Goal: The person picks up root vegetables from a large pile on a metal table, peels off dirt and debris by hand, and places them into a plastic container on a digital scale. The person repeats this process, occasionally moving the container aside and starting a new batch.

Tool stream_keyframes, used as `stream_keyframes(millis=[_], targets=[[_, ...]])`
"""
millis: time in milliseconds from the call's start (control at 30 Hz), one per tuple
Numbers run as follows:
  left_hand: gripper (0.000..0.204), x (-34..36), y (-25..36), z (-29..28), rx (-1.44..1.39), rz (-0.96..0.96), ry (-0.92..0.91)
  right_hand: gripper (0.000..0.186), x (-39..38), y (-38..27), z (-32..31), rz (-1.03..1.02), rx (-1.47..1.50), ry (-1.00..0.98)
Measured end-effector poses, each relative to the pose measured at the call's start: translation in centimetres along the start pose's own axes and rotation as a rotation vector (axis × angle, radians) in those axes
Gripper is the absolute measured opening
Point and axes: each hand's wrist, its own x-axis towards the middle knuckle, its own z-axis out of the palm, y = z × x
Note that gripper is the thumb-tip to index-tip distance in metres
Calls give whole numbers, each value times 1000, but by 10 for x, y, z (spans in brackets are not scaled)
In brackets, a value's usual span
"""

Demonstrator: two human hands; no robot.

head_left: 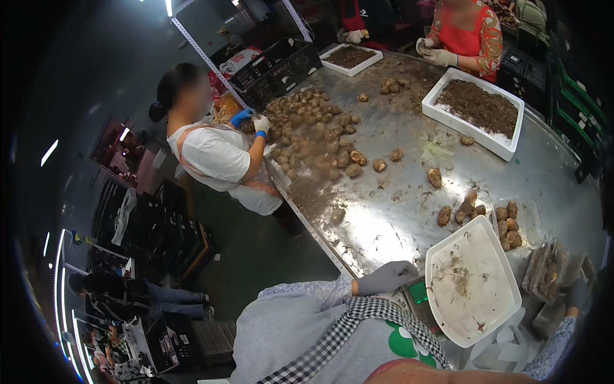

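My left hand [385, 278], in a grey glove, is held low over the table's near edge, its fingers loosely stretched toward a white plastic tub [476, 281]. Only dirt and root scraps lie in the tub. Under its left side a green display [418, 292] shows, apparently a scale's. At the far right my right hand [577, 296], also gloved, is beside stacked clear plastic boxes [545, 271]; its fingers are too dim and blurred to make out. A clear tray of taro roots [508, 225] stands beyond the tub, with loose taro roots [465, 211] next to it.
A large taro heap [307, 121] covers the metal table's [384, 227] left side, where a co-worker [217, 150] handles roots. Across the table, a person in a red apron [462, 38] works near a white foam box of scrapings [476, 112]. Black crates [275, 70] stand at the back.
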Motion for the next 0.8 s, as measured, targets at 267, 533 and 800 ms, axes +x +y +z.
stream_keyframes(millis=[267,533,800], targets=[[25,7,16,9,-76,-129,14,18,-23,-10,-52,132,-119,-64],[23,13,3,5,-124,-94,19,26,-75,-44,-205,457,233,285],[25,15,13,-7,-37,55,69,18,-127,-153,-289,-116,611,657]])
